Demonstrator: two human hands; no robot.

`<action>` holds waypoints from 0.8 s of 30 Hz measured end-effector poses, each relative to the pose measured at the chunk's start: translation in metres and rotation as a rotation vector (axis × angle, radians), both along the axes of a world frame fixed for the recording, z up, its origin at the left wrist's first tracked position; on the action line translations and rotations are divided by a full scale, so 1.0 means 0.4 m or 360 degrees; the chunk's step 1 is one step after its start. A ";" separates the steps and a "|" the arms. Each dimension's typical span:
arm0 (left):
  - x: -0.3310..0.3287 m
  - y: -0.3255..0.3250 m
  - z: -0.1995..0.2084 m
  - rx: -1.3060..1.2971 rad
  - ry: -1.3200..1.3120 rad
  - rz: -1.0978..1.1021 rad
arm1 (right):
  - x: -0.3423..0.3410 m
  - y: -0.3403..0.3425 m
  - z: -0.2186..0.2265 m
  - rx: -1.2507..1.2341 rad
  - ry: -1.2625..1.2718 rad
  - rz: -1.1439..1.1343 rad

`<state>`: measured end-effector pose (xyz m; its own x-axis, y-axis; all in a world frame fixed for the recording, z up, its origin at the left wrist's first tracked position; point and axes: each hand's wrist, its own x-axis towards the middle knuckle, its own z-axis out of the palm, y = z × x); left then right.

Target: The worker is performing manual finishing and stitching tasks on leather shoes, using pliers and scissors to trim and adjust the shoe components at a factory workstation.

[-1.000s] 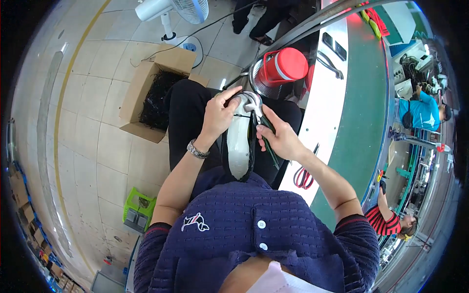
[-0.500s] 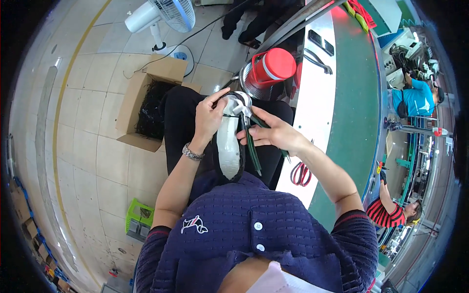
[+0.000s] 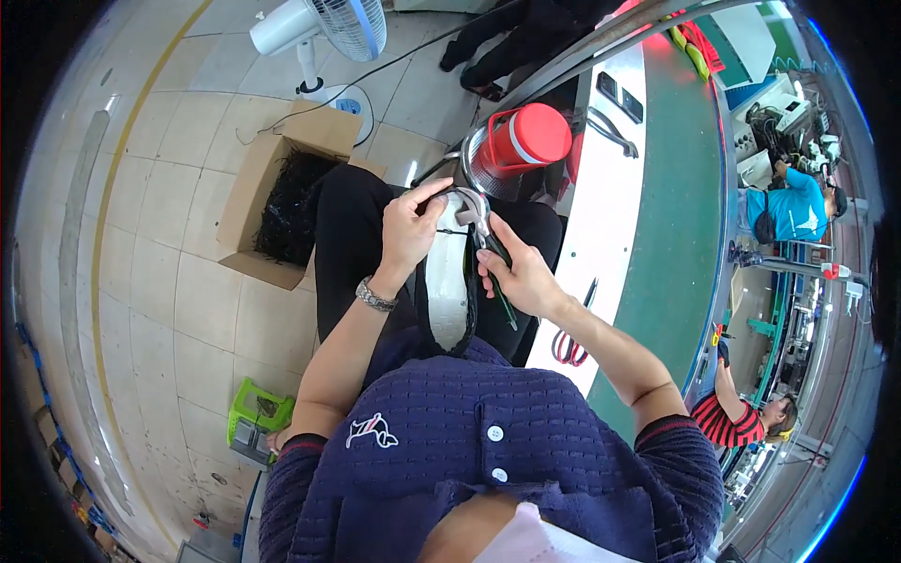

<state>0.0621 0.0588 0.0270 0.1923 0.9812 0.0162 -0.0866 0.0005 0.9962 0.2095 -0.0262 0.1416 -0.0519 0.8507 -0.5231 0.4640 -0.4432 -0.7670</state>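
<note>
Your left hand (image 3: pixel 408 230) is closed around the far end of the shoe (image 3: pixel 449 286) that rests sole-up on your lap, the thumb and fingers wrapped over the dark upper at that end. The shoe's long axis runs almost straight away from you: one end sits against your dark blue sweater (image 3: pixel 488 441) and the other points toward the red flask (image 3: pixel 519 145) and the edge of the tabletop (image 3: pixel 615 202). The pale underside faces up, framed on both sides by the black upper.

Your right hand (image 3: pixel 521 277) is clenched around the dark green handles of a pair of pincers (image 3: pixel 483 239). The metal head of the tool sits at the far end of the shoe, just beside your left fingertips and touching the rim of the upper there; whether its jaws bite the material I cannot tell. The handles slant back toward you and to your right, crossing the shoe's right edge.

On your left wrist is a metal wristwatch (image 3: pixel 374 296). On the pale strip of the tabletop to your right lies a pair of red-handled scissors (image 3: pixel 569 342), well apart from your hands. On the floor to your left stands an open cardboard box (image 3: pixel 246 202) filled with black material, with a white fan (image 3: pixel 319 28) beyond it and a green crate (image 3: pixel 255 422) nearer to you. Other people work at benches far to the right.
</note>
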 end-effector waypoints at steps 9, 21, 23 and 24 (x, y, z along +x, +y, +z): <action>-0.014 0.012 0.022 -0.0403 -0.0191 -0.0135 | 0.034 0.030 0.041 -0.0087 -0.0222 0.0255; -0.026 0.028 0.020 -0.0422 -0.0178 -0.0241 | -0.002 0.065 -0.004 0.0857 -0.1036 0.0298; -0.035 0.035 0.010 -0.0374 -0.0148 -0.0222 | 0.018 0.085 0.023 0.0573 -0.1110 0.0697; -0.036 0.048 0.004 -0.0368 -0.0149 -0.0217 | 0.024 0.098 0.045 0.0580 -0.1111 0.0701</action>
<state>0.0479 0.0778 0.0286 0.3312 0.9260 -0.1811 -0.1619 0.2449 0.9559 0.2191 0.0129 0.1594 -0.1838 0.9481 -0.2596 0.9470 0.1000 -0.3052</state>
